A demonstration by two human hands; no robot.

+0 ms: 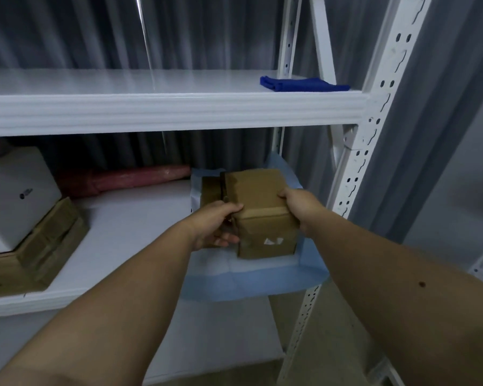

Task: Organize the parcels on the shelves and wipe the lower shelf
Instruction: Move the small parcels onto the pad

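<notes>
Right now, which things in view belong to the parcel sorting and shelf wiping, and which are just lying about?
Job in hand:
brown parcel, held between left hand and right hand
second brown parcel behind it
white box on flat brown parcel
blue cloth on upper shelf
lower shelf

Lying about:
red roll
light blue sheet
grey curtain

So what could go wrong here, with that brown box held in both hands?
The brown parcel sits on a light blue sheet that overhangs the lower shelf edge; dragging the parcel might pull the sheet off. A second brown parcel stands close behind the left hand and could get knocked. The right hand only holds the parcel's side, so it may slip.
</notes>
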